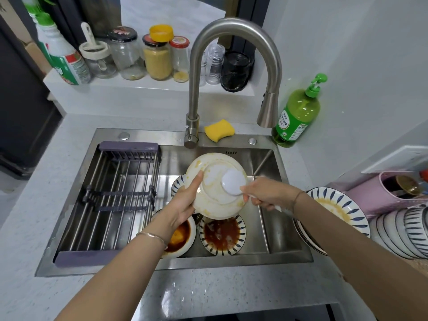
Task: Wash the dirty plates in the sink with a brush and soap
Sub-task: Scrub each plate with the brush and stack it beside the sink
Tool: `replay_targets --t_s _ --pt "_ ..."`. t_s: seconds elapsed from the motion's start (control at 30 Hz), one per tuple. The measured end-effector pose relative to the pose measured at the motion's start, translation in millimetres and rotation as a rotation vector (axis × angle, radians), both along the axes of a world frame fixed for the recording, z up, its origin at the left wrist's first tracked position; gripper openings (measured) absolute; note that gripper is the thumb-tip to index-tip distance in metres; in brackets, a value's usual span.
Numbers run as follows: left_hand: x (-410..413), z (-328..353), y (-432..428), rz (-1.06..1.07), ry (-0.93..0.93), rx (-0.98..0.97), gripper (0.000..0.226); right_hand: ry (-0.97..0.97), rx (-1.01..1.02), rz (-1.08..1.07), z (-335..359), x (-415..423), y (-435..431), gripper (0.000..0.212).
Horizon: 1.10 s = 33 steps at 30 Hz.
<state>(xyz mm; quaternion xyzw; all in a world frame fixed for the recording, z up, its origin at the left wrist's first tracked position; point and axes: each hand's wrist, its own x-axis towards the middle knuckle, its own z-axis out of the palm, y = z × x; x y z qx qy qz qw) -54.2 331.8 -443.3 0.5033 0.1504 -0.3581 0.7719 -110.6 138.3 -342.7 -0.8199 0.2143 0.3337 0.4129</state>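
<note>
We see a home kitchen: a steel sink (pixel 261 258) with a tap (pixel 234 28), dirty plates (pixel 222 237), spice jars (pixel 157 59), dish soap (pixel 298 112).

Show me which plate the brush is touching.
The plain cream plate, smeared yellow, that the left hand holds tilted over the sink; the right hand presses the round white brush on it. The other plates have blue-patterned rims.

Pale speckled surface (pixel 208 295) with a steel sink (pixel 231 261) set into it. A yellow sponge (pixel 218 130) lies on the sink's rear deck beside the tap base (pixel 192 137); a green soap bottle (pixel 296 117) stands at the right rear corner. Stacked blue-patterned plates (pixel 345 202) sit right of the sink. Jars (pixel 157 63) line the raised ledge (pixel 139 87) behind.
</note>
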Motion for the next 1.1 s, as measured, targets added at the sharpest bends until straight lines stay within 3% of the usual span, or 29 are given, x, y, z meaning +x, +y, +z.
replay_targets --t_s 0.1,0.3,0.53,0.67,0.87,1.1 --pt "0 3 -2 -0.018 -0.009 0.029 0.043 0.051 0.043 0.068 -1 -7 18 0.031" --pt "-3 1 -4 -0.056 -0.012 0.026 0.041 -0.017 0.068 -0.072 0 16 7 0.035" --pt "2 2 -1 -0.044 -0.017 0.076 0.042 0.066 0.077 0.067 -3 -1 27 0.032" --pt "-4 0 -1 -0.045 0.006 0.061 0.04 0.009 0.07 -0.038 -3 16 18 0.035" --pt "4 2 8 -0.016 0.009 0.052 0.042 0.143 0.063 0.06 -3 -2 22 0.033" --pt "0 -4 4 -0.054 0.023 0.042 0.041 0.037 0.087 -0.057 -4 23 16 0.037"
